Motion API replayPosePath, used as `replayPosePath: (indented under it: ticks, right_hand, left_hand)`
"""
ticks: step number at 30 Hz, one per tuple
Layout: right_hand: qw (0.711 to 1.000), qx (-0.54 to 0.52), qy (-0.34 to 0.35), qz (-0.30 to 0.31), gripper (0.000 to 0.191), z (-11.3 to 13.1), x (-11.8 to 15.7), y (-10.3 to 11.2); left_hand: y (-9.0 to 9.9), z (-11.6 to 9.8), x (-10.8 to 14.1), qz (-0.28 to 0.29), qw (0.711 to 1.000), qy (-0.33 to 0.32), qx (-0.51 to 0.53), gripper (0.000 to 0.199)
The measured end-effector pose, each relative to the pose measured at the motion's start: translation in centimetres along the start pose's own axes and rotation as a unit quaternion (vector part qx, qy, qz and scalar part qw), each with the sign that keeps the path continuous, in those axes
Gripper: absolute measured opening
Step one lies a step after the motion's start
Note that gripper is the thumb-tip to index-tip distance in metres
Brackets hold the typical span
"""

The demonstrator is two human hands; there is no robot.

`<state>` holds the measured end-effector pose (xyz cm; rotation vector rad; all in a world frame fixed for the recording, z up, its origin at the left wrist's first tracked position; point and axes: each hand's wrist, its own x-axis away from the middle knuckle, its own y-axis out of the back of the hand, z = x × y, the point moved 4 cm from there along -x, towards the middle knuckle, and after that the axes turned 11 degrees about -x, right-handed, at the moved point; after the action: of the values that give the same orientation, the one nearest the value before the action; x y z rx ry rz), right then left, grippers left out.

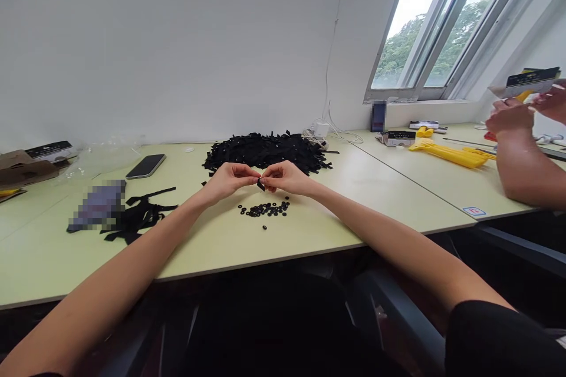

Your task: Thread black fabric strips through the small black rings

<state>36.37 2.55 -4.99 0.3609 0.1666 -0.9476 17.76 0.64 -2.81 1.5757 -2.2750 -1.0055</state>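
The left hand point(227, 181) and right hand point(285, 178) are pinching a tiny black piece point(260, 185) between their fingers, apparently; a slipping grip is risking its loss among the black rings point(265, 208) below.

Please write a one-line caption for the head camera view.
Left hand and right hand pinch a black piece above black rings, before heaped black strips.

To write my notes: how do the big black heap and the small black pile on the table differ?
The heap of black strips is far larger than the small pile of black rings. The heap is ragged flat pieces; the pile is round rings with holes. The heap lies farther back on the table, the rings nearer its front edge. Both are black and lie on it.
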Motion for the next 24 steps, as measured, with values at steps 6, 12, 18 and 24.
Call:
replayPosePath:
  ticks: [6,12,18,24]
  right_hand:
    - [1.000,0.008,0.000,-0.002,0.029,-0.1,0.0,0.1]
    - [0.999,0.034,-0.007,-0.029,0.027,-0.3,-0.1,0.3]
    - [0.995,0.083,-0.008,-0.054,0.027,0.0,0.0,0.3]
    - [0.998,0.054,-0.012,-0.028,0.024,-0.1,0.0,0.2]
  left_hand:
    - [-0.2,1.3,-0.4,-0.006,0.999,0.026,0.041,0.040]
    - [-0.2,1.5,-0.5,0.007,0.998,0.042,0.048,0.039]
    - [-0.5,0.4,0.0,0.015,0.999,0.023,0.018,0.045]
    - [-0.5,-0.2,0.3,0.004,1.000,0.026,-0.008,0.041]
